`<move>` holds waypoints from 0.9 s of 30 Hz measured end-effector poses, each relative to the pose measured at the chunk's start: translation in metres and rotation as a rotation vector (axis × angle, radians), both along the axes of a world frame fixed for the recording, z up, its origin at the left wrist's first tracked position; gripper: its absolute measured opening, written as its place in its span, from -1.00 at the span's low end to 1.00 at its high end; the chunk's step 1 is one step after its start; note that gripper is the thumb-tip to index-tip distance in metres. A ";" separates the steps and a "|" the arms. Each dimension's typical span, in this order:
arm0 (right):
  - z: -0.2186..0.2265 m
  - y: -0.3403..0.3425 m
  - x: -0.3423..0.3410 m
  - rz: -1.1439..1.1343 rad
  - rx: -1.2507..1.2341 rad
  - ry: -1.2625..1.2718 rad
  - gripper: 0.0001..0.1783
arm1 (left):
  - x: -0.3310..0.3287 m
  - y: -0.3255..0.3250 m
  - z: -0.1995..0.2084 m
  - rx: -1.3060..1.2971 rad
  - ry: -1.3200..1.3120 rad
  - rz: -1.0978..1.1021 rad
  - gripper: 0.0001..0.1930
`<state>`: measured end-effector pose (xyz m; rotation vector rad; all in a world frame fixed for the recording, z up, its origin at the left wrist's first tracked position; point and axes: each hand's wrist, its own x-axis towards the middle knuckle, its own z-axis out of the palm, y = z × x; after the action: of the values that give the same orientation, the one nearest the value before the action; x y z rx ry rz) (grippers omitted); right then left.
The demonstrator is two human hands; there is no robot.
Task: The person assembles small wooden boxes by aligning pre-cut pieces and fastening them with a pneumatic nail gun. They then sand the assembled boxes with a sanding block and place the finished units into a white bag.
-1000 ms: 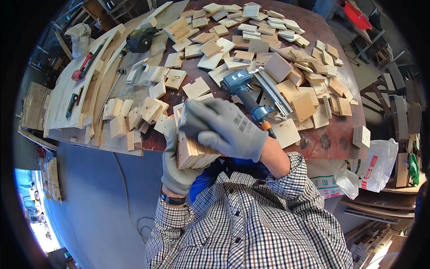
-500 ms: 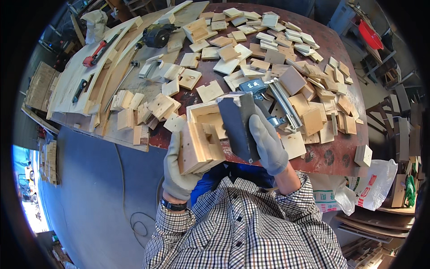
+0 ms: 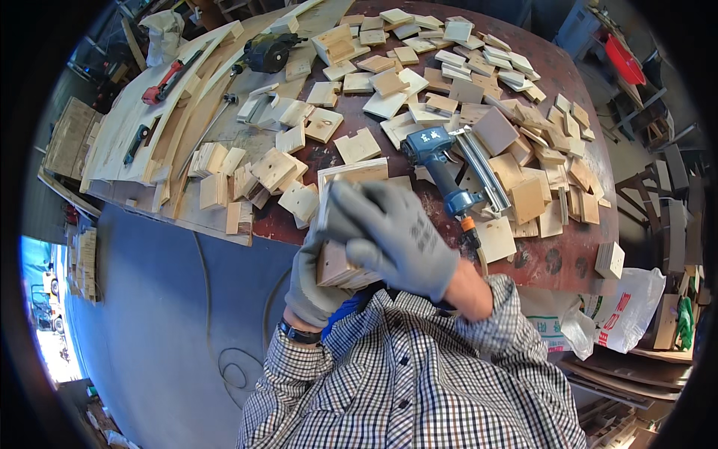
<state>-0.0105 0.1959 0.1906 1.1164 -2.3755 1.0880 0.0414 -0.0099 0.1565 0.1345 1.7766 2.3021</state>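
Observation:
My left hand (image 3: 309, 288), in a grey work glove, is wrapped round a layered wooden block (image 3: 336, 269) held just off the table's near edge. Across the top of that block lies my right hand (image 3: 400, 239), gloved too, its fingers bent over toward the left one. What the right fingers hold, if anything, is hidden beneath them. Directly behind my hands a pale wooden box-like frame (image 3: 353, 170) is partly covered. To their right a blue nail gun (image 3: 441, 168) rests among the wood pieces, an orange fitting at its lower end.
Many small notched wood pieces (image 3: 389, 82) cover the dark red table (image 3: 550, 258). Long boards (image 3: 127, 150) lie at left with a red tool (image 3: 166, 82) and a black tool (image 3: 269, 52). A hose (image 3: 203, 299) trails on the floor. White bags (image 3: 628, 307) hang at right.
My right hand has moved left and turned over the wooden block. The dark rectangular block it held is out of sight now, and the nail gun is uncovered.

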 end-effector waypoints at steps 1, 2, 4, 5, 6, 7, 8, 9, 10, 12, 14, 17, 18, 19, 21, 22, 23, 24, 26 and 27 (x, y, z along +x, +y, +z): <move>0.006 -0.004 0.018 0.063 0.006 0.057 -0.20 | 0.005 -0.005 -0.002 -0.276 0.145 -0.051 -0.35; 0.003 -0.003 0.026 0.058 0.065 0.119 -0.19 | 0.004 -0.008 -0.004 -0.542 0.310 -0.076 -0.40; -0.011 -0.001 0.007 0.029 0.008 -0.036 -0.19 | 0.008 -0.006 -0.008 0.075 -0.050 -0.004 -0.42; -0.021 0.000 -0.008 -0.047 0.010 -0.136 -0.20 | 0.008 0.002 -0.013 0.432 -0.264 -0.029 -0.41; -0.022 -0.001 -0.025 -0.080 -0.031 -0.148 -0.22 | 0.008 0.009 -0.015 0.777 -0.501 -0.001 -0.39; -0.021 0.001 -0.028 -0.081 -0.037 -0.197 -0.23 | 0.005 0.012 -0.015 0.823 -0.498 0.011 -0.43; -0.019 0.002 -0.017 -0.045 -0.051 -0.129 -0.22 | 0.009 0.012 -0.010 0.771 -0.472 0.049 -0.43; -0.011 0.001 -0.007 0.005 -0.064 -0.053 -0.21 | 0.009 0.011 0.001 0.721 -0.433 0.097 -0.43; -0.009 0.004 0.003 0.068 -0.003 -0.015 -0.15 | 0.013 0.008 0.006 0.660 -0.370 0.053 -0.38; -0.005 0.008 0.012 0.159 -0.004 0.073 -0.10 | 0.013 0.000 0.005 0.546 -0.288 0.025 -0.32; -0.019 0.009 0.003 0.126 -0.022 -0.008 -0.13 | 0.008 -0.003 -0.003 0.602 -0.400 0.059 -0.35; -0.036 0.018 -0.033 -0.050 0.134 -0.221 -0.21 | 0.011 0.004 -0.004 0.872 -0.529 0.063 -0.33; -0.032 0.022 -0.031 -0.081 -0.011 -0.280 -0.21 | 0.006 0.007 -0.003 0.876 -0.591 0.042 -0.31; -0.025 0.022 -0.027 -0.093 -0.164 -0.340 -0.21 | 0.003 0.006 -0.002 0.914 -0.569 0.006 -0.31; -0.008 0.025 -0.025 -0.052 -0.280 -0.336 -0.20 | 0.005 0.002 -0.008 0.986 -0.542 -0.063 -0.31; -0.001 0.024 -0.025 -0.018 -0.163 -0.270 -0.19 | 0.007 -0.002 -0.018 0.836 -0.531 0.011 -0.34; 0.003 0.023 -0.024 0.018 -0.047 -0.203 -0.19 | 0.011 -0.005 -0.024 0.796 -0.514 0.027 -0.38; 0.004 0.016 -0.019 -0.002 0.089 -0.130 -0.19 | 0.009 -0.005 -0.025 0.754 -0.492 0.028 -0.43; -0.008 0.007 -0.006 0.082 0.091 -0.137 -0.20 | 0.012 0.001 -0.019 0.139 -0.229 0.107 -0.38; -0.002 0.006 0.000 0.136 0.044 -0.142 -0.20 | 0.010 0.002 -0.016 0.244 -0.266 0.111 -0.39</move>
<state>-0.0104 0.2020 0.1887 1.2720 -2.4728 1.2033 0.0512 -0.0082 0.1408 -0.2258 1.4050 2.4716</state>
